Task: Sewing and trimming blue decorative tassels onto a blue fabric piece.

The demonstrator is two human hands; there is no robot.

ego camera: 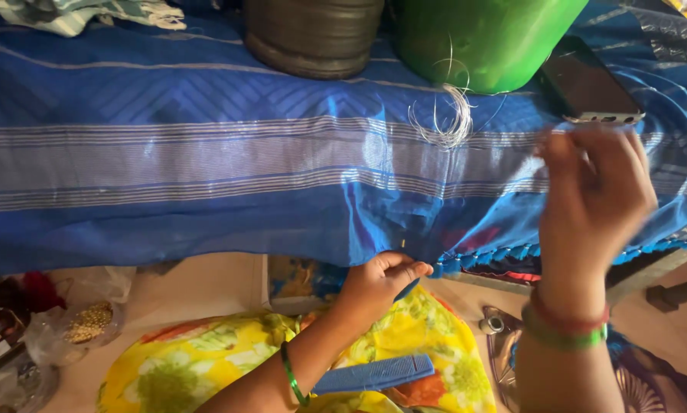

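we work on the blue cloth [206, 160] with silver stripes, which lies spread over a raised surface and hangs down at its near edge. our left hand [378, 283] is closed on this hanging edge, the fingers pinching the fabric from below. our right hand [592, 195] is lifted above the cloth on the right, blurred; its fingers look drawn together, but we cannot tell if they pinch a thread or needle. a loose bundle of silver thread [447, 118] rests on the cloth, just before a green bucket [481, 38], and a phone [588, 84] lies beside it. to do this well, we think the left pinch should keep the edge tight and flat, so the fabric does not slip. a blue comb [374, 375] lies on our lap.
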